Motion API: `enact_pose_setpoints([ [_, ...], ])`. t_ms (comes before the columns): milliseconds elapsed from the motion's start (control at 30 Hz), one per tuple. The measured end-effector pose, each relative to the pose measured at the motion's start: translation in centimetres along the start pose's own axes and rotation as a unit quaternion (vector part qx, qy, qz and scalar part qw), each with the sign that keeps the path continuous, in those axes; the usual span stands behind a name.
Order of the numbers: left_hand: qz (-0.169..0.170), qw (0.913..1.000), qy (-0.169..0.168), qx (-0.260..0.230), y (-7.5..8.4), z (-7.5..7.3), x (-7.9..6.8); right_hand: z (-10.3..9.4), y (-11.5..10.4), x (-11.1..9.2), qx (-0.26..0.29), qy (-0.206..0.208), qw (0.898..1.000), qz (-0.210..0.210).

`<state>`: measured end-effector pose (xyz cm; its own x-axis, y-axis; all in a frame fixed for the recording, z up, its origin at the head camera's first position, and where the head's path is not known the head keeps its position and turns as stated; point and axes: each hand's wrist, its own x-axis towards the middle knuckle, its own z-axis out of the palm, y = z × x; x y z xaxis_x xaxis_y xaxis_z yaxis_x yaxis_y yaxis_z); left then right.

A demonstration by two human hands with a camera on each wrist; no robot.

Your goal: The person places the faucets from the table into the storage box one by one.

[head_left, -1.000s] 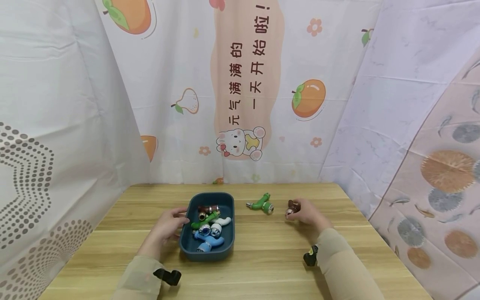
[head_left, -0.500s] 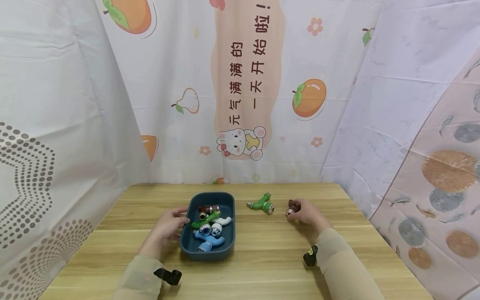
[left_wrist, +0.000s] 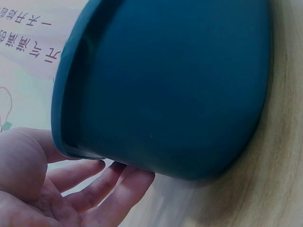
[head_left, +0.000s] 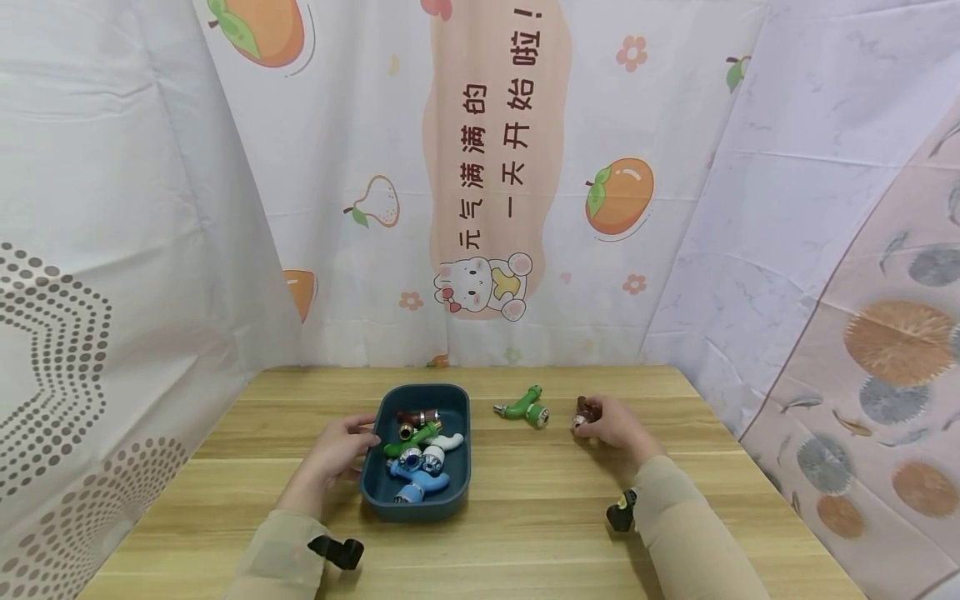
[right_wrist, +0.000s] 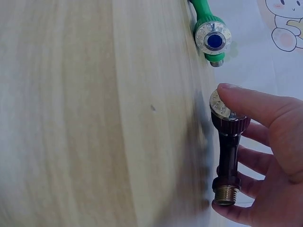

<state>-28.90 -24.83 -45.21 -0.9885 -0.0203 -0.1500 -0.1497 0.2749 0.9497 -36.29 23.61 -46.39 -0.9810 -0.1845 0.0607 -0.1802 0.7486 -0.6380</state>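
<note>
My left hand [head_left: 335, 452] holds the left wall of a dark blue plastic bin [head_left: 415, 513]; in the left wrist view its fingertips touch the outer wall and the thumb goes behind the rim. Inside the bin lie a brown tap [head_left: 417, 418], a green tap [head_left: 405, 446], a white tap [head_left: 448, 442] and a blue tap [head_left: 427, 482]. At the right, my right hand [head_left: 617, 425] grips another brown tap [right_wrist: 229, 153], thumb on its silver-topped end and fingers behind the body. A loose green tap [head_left: 519, 408] lies on the table between bin and right hand.
The wooden table [head_left: 525, 517] ends at a printed curtain [head_left: 360, 308] behind. More curtains hang at the left [head_left: 135, 250] and right [head_left: 847, 333]. Black wrist cameras sit on both sleeves.
</note>
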Motion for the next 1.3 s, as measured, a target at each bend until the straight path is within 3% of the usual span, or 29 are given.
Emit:
enact_pose_setpoints([
  [1033,-0.001,0.9999,-0.004,-0.012,-0.1,0.1,0.1,-1.0,-1.1,-0.2,0.033,0.011,0.999,-0.007],
  [1300,0.0,0.9999,-0.003,-0.013,-0.1,0.1,0.2,-1.3,-1.2,0.1,0.02,0.021,1.0,-0.011],
])
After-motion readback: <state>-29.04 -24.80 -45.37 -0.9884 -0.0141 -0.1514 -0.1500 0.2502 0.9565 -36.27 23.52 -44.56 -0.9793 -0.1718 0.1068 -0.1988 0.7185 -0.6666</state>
